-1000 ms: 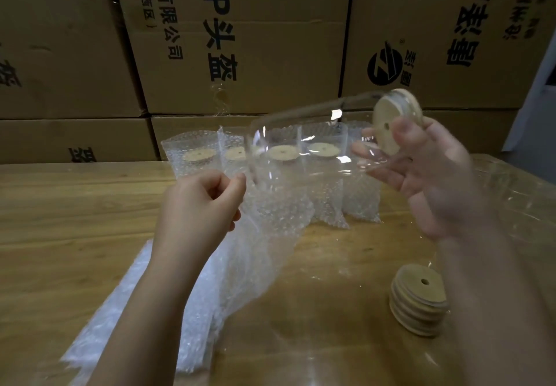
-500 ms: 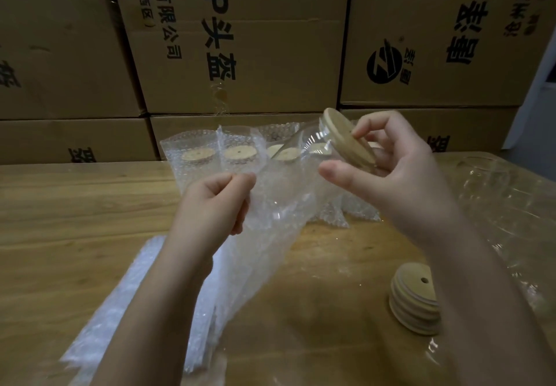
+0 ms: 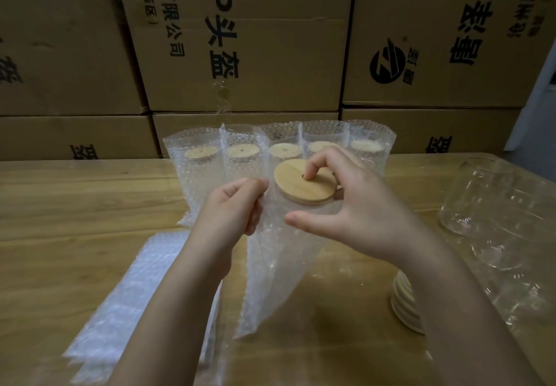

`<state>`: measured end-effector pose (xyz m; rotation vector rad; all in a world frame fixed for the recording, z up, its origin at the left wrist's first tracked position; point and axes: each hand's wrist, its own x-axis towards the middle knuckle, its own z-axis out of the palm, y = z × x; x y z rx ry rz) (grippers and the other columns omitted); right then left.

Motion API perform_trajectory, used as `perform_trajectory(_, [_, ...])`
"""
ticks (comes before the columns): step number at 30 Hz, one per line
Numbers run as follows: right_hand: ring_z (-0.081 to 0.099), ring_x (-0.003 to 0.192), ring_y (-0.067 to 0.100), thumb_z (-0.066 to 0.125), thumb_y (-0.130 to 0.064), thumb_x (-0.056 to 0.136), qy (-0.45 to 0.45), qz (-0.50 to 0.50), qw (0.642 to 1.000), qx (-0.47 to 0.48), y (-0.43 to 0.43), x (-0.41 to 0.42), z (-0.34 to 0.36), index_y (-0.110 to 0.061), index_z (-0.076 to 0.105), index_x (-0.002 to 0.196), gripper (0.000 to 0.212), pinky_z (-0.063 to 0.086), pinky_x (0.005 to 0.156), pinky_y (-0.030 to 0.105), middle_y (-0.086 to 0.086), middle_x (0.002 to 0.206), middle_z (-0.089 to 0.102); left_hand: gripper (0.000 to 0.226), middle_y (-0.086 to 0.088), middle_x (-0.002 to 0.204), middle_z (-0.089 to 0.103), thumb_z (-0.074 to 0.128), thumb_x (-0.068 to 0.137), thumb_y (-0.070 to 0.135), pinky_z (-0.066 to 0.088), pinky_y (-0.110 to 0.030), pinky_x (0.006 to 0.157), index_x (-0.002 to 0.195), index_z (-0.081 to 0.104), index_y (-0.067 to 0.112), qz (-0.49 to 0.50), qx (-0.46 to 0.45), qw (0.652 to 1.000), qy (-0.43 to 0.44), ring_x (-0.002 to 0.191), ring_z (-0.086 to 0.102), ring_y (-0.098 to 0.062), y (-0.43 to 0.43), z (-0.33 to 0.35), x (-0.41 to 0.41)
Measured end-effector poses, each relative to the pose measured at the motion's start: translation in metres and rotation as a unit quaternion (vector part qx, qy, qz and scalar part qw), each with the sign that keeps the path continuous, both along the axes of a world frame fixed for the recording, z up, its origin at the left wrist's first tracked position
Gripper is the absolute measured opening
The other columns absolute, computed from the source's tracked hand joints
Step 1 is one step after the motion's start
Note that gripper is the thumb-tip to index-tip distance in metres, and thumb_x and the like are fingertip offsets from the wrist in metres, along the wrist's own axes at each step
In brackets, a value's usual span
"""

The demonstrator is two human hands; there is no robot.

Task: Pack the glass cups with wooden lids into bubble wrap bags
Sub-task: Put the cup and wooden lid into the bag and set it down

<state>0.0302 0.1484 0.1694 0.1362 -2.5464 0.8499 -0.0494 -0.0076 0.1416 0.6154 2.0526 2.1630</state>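
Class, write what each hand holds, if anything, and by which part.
The left hand pinches the bubble wrap bag at its open top edge. The right hand grips the wooden lid by its rim, one fingertip on top.

Cardboard boxes (image 3: 270,39) fill the upper half of the frame, stacked behind the table (image 3: 75,205). At centre, toward the table's far edge, five bagged cups (image 3: 198,169) stand side by side in a row. In front of them a bubble wrap bag (image 3: 279,265) hangs at mid-frame. The left hand (image 3: 228,214) pinches its left edge, and the right hand (image 3: 361,211) rests on the wooden lid (image 3: 301,184) in its mouth. A pile of flat bags (image 3: 126,310) lies lower left. A stack of lids (image 3: 404,304) sits lower right, with empty glass cups (image 3: 481,196) further right.
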Motion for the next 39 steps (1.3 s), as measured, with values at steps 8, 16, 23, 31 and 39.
perform_trajectory(8, [0.040, 0.100, -0.001, 0.068, -0.063, 0.057, -0.070, 0.020, 0.996, 0.043, 0.000, -0.014, -0.017, -0.039, 0.046, 0.090, 0.046, 0.035, 0.088, 0.028, -0.026, 0.101, 0.047, 0.049, 0.004, 0.044, 0.036, 0.054, 0.091, 0.017, 0.029, -0.015, 0.043, 0.043, 0.043, 0.022, 0.018, -0.054, 0.998, 0.040, 0.042, 0.032, -0.007, -0.002, -0.001, -0.001])
perform_trajectory(16, [0.031, 0.106, 0.004, 0.063, -0.067, 0.063, -0.095, 0.013, 0.989, 0.111, -0.008, -0.026, -0.030, -0.043, 0.043, 0.093, 0.043, 0.022, 0.091, 0.029, -0.029, 0.102, 0.041, 0.043, 0.005, 0.042, 0.040, 0.055, 0.091, 0.018, 0.032, -0.014, 0.043, 0.049, 0.045, 0.014, 0.056, -0.119, 0.989, 0.066, 0.039, 0.035, -0.006, -0.005, -0.003, -0.005])
perform_trajectory(23, [0.016, 0.132, -0.003, 0.049, -0.071, 0.072, -0.089, 0.022, 0.996, 0.008, 0.003, -0.024, -0.031, -0.046, 0.056, 0.106, 0.043, 0.024, 0.099, 0.029, -0.024, 0.138, 0.027, 0.040, 0.008, 0.048, 0.050, 0.063, 0.079, 0.051, 0.041, -0.033, 0.054, 0.061, 0.057, 0.016, 0.111, -0.336, 0.915, 0.191, 0.050, 0.049, -0.012, -0.020, 0.004, 0.000])
perform_trajectory(31, [0.042, 0.120, 0.001, 0.041, -0.058, 0.090, -0.082, 0.026, 0.995, -0.052, -0.007, -0.037, -0.046, -0.030, 0.051, 0.131, 0.051, 0.037, 0.097, 0.024, -0.014, 0.138, 0.038, 0.059, 0.007, 0.050, 0.050, 0.035, 0.077, 0.072, 0.028, -0.022, 0.046, 0.056, 0.053, 0.020, 0.204, -0.533, 0.785, 0.241, 0.049, 0.049, -0.011, -0.016, 0.015, 0.019])
perform_trajectory(39, [0.054, 0.096, 0.001, 0.040, -0.047, 0.097, -0.048, -0.001, 0.988, -0.146, -0.004, -0.046, -0.050, -0.012, 0.066, 0.099, 0.045, 0.041, 0.083, 0.020, -0.007, 0.107, 0.058, 0.034, 0.000, 0.057, 0.066, 0.050, 0.079, 0.043, 0.037, -0.022, 0.046, 0.061, 0.060, 0.015, 0.162, -0.544, 0.791, 0.227, 0.057, 0.063, -0.016, -0.015, 0.014, 0.021])
